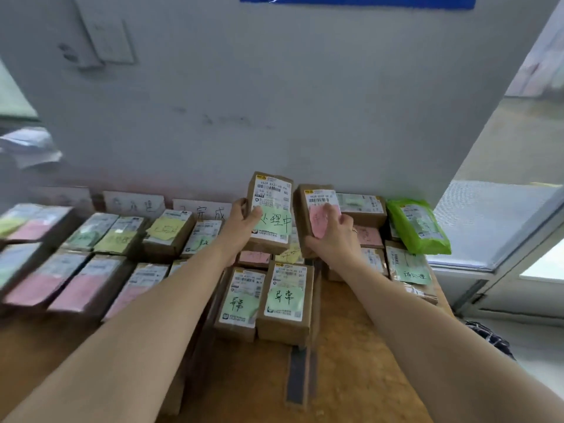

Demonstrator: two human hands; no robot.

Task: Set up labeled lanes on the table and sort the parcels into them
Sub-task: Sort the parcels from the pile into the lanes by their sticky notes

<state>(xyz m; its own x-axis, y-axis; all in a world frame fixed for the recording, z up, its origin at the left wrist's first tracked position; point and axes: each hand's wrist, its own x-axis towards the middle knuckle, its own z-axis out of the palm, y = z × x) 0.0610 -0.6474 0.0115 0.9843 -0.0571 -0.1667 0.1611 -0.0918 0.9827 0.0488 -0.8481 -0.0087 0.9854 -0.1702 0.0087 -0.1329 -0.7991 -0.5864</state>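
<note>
Both bare arms reach out over the wooden table [351, 377], each hand lifting a brown cardboard parcel clear of the piles near the wall. The left hand [241, 222] grips the parcel with the green note [270, 212] from its left edge, thumb pressed across the front just under the shipping label, fingers curled behind; the box stands almost upright. The right hand [334, 236] clasps the parcel with the pink note [316, 215] from below and the right, fingertips [331, 213] lying on the pink slip, the box tilted slightly to the left. The two held parcels sit side by side, close but apart.

Below them, two more boxes with green notes [268, 300] lie flat, touching each other. To the left, rows of parcels with pink, yellow and green slips [91, 254] cover the table, blurred at the edge. Paper lane labels [201, 210] lean against the wall behind them. At the right, a green plastic mailer [418, 225] rests on stacked boxes beside the window
</note>
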